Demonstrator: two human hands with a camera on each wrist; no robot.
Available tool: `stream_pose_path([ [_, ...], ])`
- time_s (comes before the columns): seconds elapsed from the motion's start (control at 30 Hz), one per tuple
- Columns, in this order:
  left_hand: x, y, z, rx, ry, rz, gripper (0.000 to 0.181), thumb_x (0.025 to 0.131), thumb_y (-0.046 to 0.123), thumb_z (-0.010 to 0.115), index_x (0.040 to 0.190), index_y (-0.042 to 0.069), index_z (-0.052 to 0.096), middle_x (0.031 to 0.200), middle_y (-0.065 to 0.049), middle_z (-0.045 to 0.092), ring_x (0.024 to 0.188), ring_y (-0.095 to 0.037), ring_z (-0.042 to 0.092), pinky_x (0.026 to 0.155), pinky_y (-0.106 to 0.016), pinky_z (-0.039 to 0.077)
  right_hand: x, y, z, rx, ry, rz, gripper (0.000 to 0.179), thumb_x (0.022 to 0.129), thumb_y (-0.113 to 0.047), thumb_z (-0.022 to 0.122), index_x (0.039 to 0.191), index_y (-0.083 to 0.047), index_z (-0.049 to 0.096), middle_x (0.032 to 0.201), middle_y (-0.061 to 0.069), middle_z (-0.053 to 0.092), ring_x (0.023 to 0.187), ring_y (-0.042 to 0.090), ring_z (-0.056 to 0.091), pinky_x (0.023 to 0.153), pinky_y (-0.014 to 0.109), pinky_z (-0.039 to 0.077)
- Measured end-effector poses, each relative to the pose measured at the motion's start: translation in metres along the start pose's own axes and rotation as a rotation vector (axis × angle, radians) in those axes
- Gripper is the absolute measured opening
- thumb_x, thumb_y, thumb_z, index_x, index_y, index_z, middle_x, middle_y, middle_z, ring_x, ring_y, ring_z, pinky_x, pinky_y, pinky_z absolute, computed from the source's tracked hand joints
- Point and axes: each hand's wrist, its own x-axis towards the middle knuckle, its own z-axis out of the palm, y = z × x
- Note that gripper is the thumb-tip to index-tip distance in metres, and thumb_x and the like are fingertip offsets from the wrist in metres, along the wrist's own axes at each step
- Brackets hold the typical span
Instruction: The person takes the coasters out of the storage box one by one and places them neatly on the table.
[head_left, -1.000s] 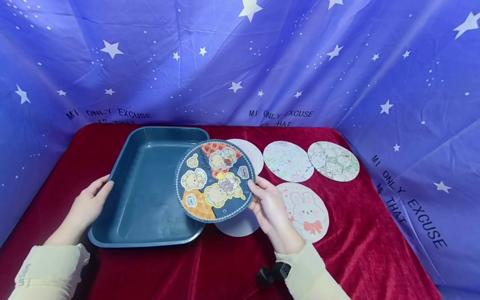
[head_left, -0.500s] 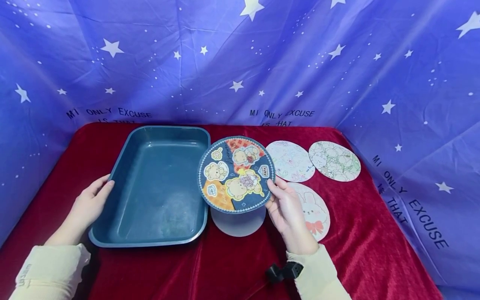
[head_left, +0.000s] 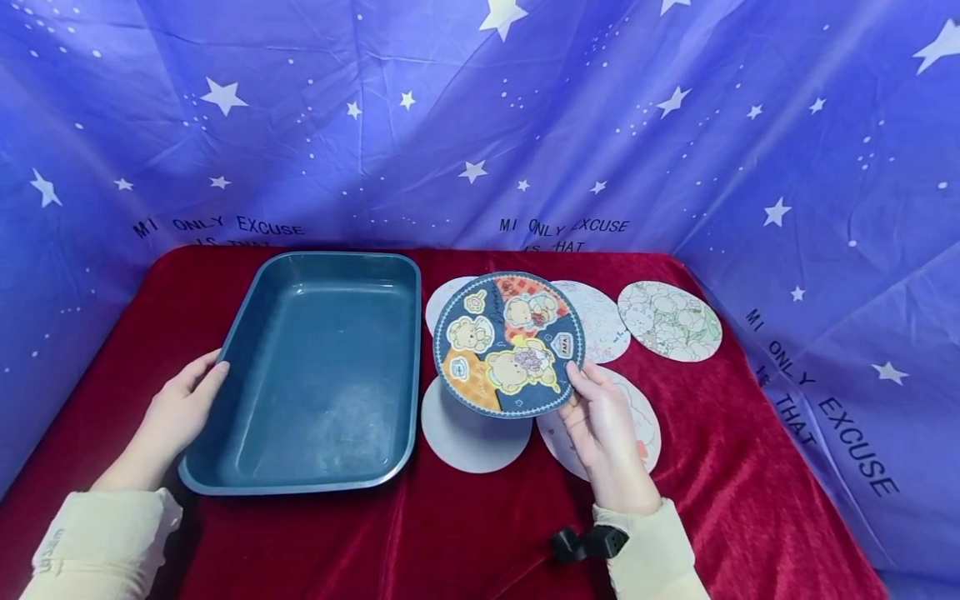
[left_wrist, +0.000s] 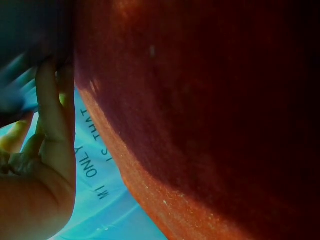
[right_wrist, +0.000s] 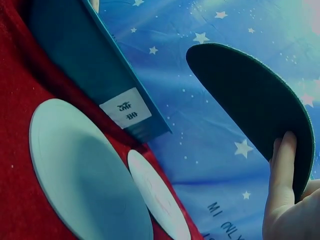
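A thin round mat [head_left: 517, 342] with cartoon bears on navy, orange and red patches is held up in the air. My right hand [head_left: 606, 425] pinches its right edge, thumb on the printed face. In the right wrist view, fingers [right_wrist: 285, 170] lie against the mat's dark underside [right_wrist: 250, 95]. My left hand [head_left: 176, 408] grips the left rim of a deep blue-green rectangular tray [head_left: 411, 375], thumb over the rim. The left wrist view shows that hand [left_wrist: 55, 155] from below, along the tray's outer wall. Below the mat lies a plain pale disc [head_left: 472, 442].
Other round discs lie on the red velvet cloth [head_left: 465, 533]: a green-patterned one [head_left: 670, 322], a pale scribbled one [head_left: 611, 321], a pink rabbit one [head_left: 645, 417] and one partly hidden [head_left: 442, 308]. A starry blue curtain [head_left: 420, 125] closes the back and sides. The tray carries a white label [right_wrist: 127, 107].
My right hand has carried the bear mat rightward, from overlapping the tray's right rim to above the discs. The left hand stays on the tray rim.
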Motion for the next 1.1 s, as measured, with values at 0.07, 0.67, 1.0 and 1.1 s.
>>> stream_pose_path([
  [0.07,0.0,-0.001,0.0,-0.001,-0.004,-0.006,0.068,0.107,0.046,0.026,0.155,-0.002,0.021,0.148,-0.042,0.029,0.126,-0.06,0.039,0.097,-0.076,0.037,0.0,-0.001,-0.004,-0.007,0.0,0.0,0.033,0.106,-0.008,0.036,0.139,-0.001,0.037,0.106,0.001,0.073,0.097,0.007,0.071,0.083,0.021,0.058],
  [0.67,0.0,-0.001,-0.001,-0.032,-0.019,-0.031,0.069,0.106,0.047,0.027,0.156,0.0,0.017,0.15,-0.04,0.027,0.126,-0.061,0.038,0.096,-0.076,0.038,-0.007,-0.021,-0.039,0.23,0.063,-0.027,0.02,0.101,-0.003,0.049,0.115,-0.006,0.063,0.108,0.008,0.072,0.097,0.014,0.072,0.083,0.025,0.059],
  [1.0,-0.001,-0.002,-0.001,-0.032,0.001,-0.014,0.067,0.106,0.045,0.028,0.155,0.0,0.021,0.149,-0.041,0.029,0.125,-0.059,0.04,0.096,-0.075,0.038,-0.012,-0.025,-0.059,0.313,0.079,-0.033,0.022,0.1,0.001,0.049,0.114,-0.005,0.065,0.109,0.01,0.072,0.098,0.016,0.072,0.083,0.028,0.06],
  [1.1,-0.001,-0.002,-0.001,-0.035,0.007,-0.012,0.067,0.106,0.045,0.028,0.156,0.0,0.022,0.149,-0.04,0.03,0.125,-0.059,0.04,0.096,-0.075,0.038,-0.012,-0.027,-0.065,0.344,0.078,-0.04,0.022,0.1,0.002,0.048,0.113,-0.004,0.065,0.109,0.011,0.072,0.098,0.017,0.072,0.083,0.029,0.06],
])
